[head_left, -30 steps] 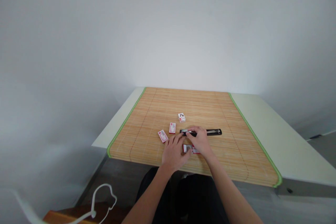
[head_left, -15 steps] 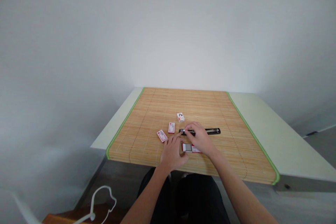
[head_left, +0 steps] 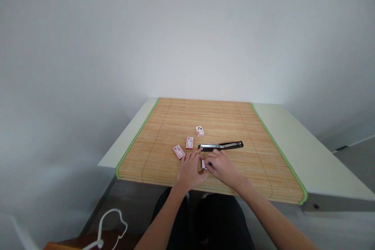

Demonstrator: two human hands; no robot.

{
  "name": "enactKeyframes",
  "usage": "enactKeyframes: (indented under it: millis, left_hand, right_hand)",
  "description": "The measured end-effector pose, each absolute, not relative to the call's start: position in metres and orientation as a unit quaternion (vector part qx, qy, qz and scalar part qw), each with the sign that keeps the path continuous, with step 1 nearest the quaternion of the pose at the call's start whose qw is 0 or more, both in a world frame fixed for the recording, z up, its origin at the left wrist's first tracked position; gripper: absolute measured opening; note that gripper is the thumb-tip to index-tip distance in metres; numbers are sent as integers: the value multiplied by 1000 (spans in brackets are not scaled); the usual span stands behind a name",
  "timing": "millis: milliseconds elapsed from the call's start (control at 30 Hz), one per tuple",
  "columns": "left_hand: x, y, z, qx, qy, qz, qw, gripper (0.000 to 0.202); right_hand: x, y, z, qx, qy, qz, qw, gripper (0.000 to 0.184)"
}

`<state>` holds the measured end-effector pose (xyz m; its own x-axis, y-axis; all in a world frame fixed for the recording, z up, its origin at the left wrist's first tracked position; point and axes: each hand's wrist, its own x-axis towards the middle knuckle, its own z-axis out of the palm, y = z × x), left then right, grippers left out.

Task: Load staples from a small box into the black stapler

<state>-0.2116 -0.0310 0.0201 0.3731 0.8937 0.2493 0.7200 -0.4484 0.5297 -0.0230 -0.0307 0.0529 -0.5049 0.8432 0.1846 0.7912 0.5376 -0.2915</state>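
Note:
My left hand (head_left: 190, 170) and my right hand (head_left: 223, 166) meet over a small red and white staple box (head_left: 203, 164) near the front of the bamboo mat (head_left: 258, 172). Both hands close their fingertips on the box, and most of it is hidden under them. A black and silver stapler (head_left: 221, 145) lies opened out flat just behind my right hand, untouched. Three more small red and white boxes lie behind my left hand: one at the left (head_left: 178, 151), one in the middle (head_left: 189, 142) and one farther back (head_left: 199, 131).
The mat has green edging and covers the middle of a pale table (head_left: 310, 156) that stands against a white wall. A white curved wire object (head_left: 113, 224) lies on a brown surface at the lower left. My dark-clothed lap shows below the table edge.
My right hand left the stapler and came back toward me onto the small box. My left hand stayed at the box. The stapler now lies uncovered.

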Motion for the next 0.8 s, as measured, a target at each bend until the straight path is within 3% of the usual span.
enactKeyframes:
  millis: [300, 567, 800]
  left_hand:
    - [-213, -33, 22, 809, 494, 265, 175, 45]
    - [-226, -28, 13, 806, 453, 315, 214, 40]
    - [-230, -17, 9, 808, 443, 288, 261, 33]
  right_hand:
    - [-10, -28, 56, -473, -849, 140, 186, 11]
    - [61, -46, 49, -537, -796, 186, 206, 49]
    - [70, -46, 38, -527, -789, 244, 200, 30]
